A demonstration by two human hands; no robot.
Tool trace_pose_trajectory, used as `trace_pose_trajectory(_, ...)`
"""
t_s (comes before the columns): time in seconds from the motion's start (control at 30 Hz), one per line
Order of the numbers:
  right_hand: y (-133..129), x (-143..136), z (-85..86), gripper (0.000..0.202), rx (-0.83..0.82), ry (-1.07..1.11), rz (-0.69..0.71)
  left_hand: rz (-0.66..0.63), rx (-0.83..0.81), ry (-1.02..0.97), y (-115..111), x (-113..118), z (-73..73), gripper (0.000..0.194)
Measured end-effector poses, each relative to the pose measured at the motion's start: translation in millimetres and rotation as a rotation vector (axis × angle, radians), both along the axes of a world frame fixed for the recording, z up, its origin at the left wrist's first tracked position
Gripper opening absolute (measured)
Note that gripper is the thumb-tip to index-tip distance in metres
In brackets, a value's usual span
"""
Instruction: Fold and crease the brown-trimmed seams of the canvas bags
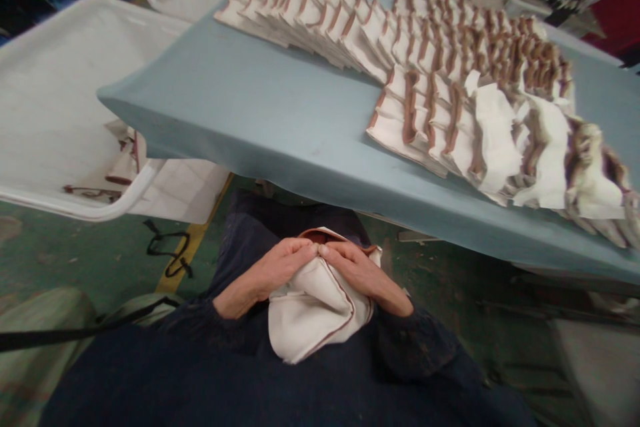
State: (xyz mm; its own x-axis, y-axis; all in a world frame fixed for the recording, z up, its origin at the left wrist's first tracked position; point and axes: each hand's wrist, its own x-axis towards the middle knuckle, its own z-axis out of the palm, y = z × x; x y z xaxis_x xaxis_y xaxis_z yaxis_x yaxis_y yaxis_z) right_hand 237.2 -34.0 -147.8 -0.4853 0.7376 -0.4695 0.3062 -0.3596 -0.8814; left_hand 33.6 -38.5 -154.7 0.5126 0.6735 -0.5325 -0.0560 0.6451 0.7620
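On my lap lies a white fabric piece with reddish-brown edging (313, 313), sewn like a pouch or bag part; its exact kind I cannot tell. My left hand (285, 265) pinches its upper edge from the left. From the right, my right hand (353, 267) pinches the same edge, and the two thumbs nearly meet at the middle. Behind the fingers, part of the brown-lined opening shows. The lower part of the cloth hangs in folds toward my body.
A table with a blue-grey cover (240, 100) stands in front of me, bearing rows of overlapping white pieces with brown edges (425, 47). At left is a large white plastic bin (90, 33) with similar pieces inside. A black strap (170, 250) lies on the green floor.
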Motion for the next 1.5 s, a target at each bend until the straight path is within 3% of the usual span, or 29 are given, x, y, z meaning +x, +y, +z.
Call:
trace_pose_trajectory(0.37, -1.9, -5.2, -4.8, 0.072, -0.014, 0.016, -0.027, 0.036, -0.042, 0.003, -1.4, 1.5, -10.0, 0.067)
trace_pose_trajectory(0.87, -0.3, -5.2, 0.0, 0.070, -0.015, 0.031, -0.026, 0.051, -0.035, 0.003, -1.9, 2.5, -9.9, 0.061)
trace_pose_trajectory(1.5, -1.6, -3.7, -6.8, 0.075, -0.024, 0.021, -0.008, 0.046, -0.026, 0.017, -0.4, 1.9, -6.8, 0.059)
